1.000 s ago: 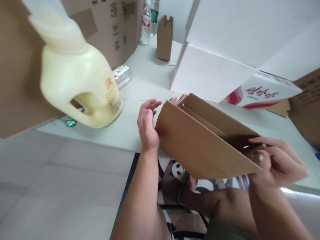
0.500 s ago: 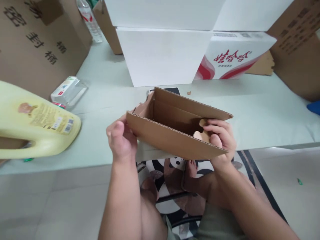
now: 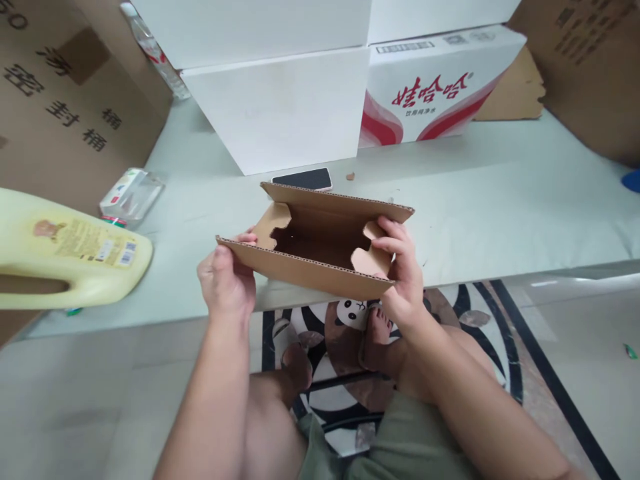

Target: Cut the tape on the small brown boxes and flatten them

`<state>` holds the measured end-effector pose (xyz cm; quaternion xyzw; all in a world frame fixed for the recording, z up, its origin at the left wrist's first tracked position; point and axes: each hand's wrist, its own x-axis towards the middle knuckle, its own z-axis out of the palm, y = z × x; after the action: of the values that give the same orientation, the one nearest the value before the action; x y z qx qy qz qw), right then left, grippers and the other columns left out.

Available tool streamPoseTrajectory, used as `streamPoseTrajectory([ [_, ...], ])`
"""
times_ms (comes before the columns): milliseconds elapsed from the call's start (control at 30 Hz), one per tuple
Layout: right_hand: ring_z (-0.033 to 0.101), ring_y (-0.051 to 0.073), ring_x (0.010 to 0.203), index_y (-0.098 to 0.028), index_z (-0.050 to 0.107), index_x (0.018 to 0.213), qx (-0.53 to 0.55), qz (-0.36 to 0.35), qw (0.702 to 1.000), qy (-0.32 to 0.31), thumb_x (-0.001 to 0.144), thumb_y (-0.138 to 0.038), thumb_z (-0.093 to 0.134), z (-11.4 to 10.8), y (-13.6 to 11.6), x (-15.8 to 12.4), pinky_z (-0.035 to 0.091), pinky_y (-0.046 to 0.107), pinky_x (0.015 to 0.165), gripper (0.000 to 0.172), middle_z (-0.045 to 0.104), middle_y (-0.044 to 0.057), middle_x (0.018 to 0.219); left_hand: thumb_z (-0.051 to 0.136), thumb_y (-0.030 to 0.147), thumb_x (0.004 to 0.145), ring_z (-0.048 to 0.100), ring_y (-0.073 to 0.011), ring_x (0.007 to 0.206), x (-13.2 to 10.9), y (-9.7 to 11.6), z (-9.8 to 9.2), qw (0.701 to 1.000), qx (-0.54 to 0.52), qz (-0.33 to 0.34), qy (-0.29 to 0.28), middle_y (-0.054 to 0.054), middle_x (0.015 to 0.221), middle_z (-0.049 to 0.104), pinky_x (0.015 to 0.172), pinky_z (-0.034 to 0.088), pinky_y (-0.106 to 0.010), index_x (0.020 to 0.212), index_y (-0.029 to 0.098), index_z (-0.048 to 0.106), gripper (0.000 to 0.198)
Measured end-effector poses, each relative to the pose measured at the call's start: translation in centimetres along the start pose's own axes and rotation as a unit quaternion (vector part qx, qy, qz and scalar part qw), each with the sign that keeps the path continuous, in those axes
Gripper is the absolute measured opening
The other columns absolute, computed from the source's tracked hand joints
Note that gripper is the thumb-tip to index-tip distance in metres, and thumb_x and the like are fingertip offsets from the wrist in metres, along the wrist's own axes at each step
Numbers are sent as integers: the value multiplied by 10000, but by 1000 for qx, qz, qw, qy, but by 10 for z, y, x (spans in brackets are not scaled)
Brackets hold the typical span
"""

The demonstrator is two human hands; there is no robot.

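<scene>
The right hand point(image 3: 406, 270) held the right end of the box point(image 3: 300, 271), its fingers around the notched right flap point(image 3: 373, 259). The left hand point(image 3: 227, 283) held the opposite end, thumb at the corner of the near wall and fingers behind the left flap point(image 3: 270, 225). Neither hand was nearer: both touched the box, which lay directly between them, in front of the body. Its long axis ran left to right, from hand to hand, slanting so that the right end sat a little closer to the person. The open top faced up toward the head, with both flaps upright or leaning, not folded flat across it. The box was over the front edge of the table point(image 3: 500, 200); its underside was hidden, so contact there could not be told. Just beyond the far wall lay a phone point(image 3: 303, 179), and behind that stood a white carton point(image 3: 285, 107).
</scene>
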<state>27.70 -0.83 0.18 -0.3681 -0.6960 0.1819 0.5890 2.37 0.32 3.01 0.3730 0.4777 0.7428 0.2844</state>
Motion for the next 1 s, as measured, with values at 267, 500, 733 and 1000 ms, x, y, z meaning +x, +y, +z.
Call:
streamPoseTrajectory([
  [267,574,339,1341,-291,577,1215,54,-14,998,3,953,-664,438,-2,-11,5,342,641,1216,476,637,104,1367,734,774,733,657,-198,782,-15,7,-5,997,66,33,11,-62,768,704,741,553,-344,655,206,714,575],
  [500,595,314,1327,-274,515,1216,45,-6,999,7,951,-496,507,-4,-11,6,347,621,1238,346,675,106,1289,849,719,643,629,-142,793,-31,6,0,997,39,40,49,-18,807,678,789,524,-268,747,189,686,564],
  [733,565,284,1354,-277,486,1269,89,18,995,45,966,-336,475,-4,-6,6,367,591,1234,310,635,112,1304,809,631,754,677,-202,1031,-56,6,3,992,104,54,41,-40,996,697,987,525,-336,970,224,652,487],
  [1000,239,338,1602,-343,324,1505,39,92,993,55,883,-266,514,-8,2,3,298,661,1247,655,284,106,1661,768,335,787,630,-290,1265,-38,29,1,960,267,60,-60,-72,1503,567,1126,477,-490,1403,369,523,663],
])
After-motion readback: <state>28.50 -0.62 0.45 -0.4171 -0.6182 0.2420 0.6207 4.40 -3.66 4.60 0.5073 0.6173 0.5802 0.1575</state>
